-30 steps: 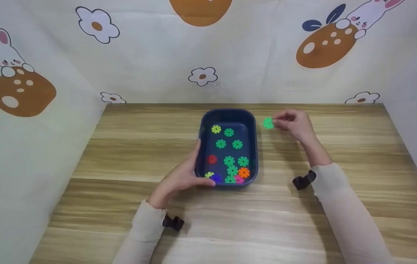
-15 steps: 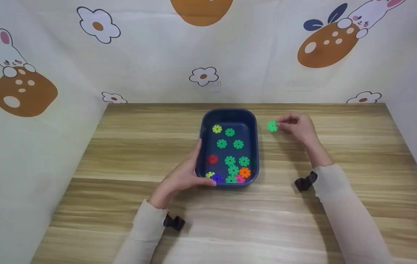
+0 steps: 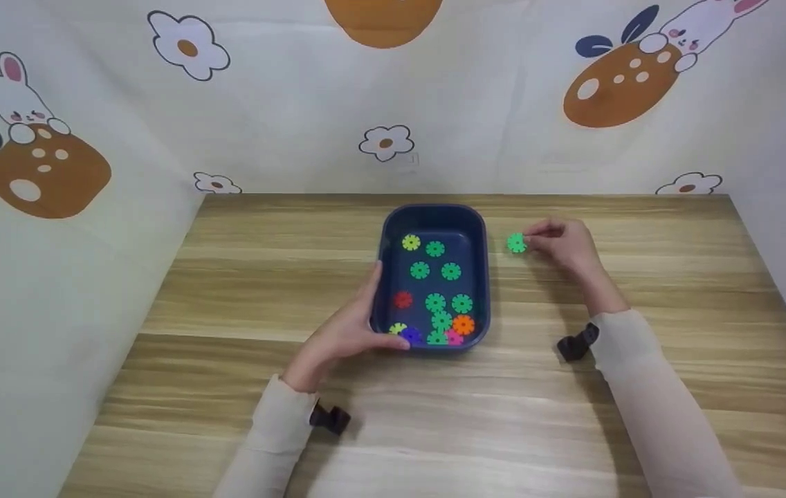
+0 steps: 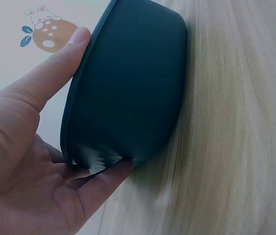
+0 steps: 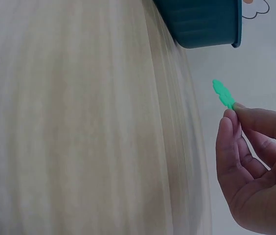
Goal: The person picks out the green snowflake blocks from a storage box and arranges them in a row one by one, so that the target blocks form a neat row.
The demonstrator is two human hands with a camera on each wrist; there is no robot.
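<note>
A dark blue rectangular plastic tub (image 3: 463, 238) stands on the wooden table. My left hand (image 3: 343, 330) grips its near left corner, the thumb (image 4: 55, 68) laid over the rim in the left wrist view and the other fingers against the wall. Inside lie several flat notched plastic discs: green ones (image 3: 435, 302), an orange one (image 3: 463, 324), a red one (image 3: 403, 299), a yellow one (image 3: 411, 242), plus blue and pink. Right of the tub, my right hand (image 3: 568, 247) pinches a green notched disc (image 3: 516, 243) between thumb and fingertips, held above the table (image 5: 94, 122).
A patterned cloth wall (image 3: 282, 124) with rabbits and flowers rises behind the table. Another pale wall (image 3: 780, 173) bounds the right side. A black strap mount (image 3: 331, 419) sits at the left wrist and a similar mount (image 3: 578, 342) at the right.
My right hand, with the green disc pinched, has shifted slightly right and toward me. My left hand stays on the tub, and the discs inside lie as before.
</note>
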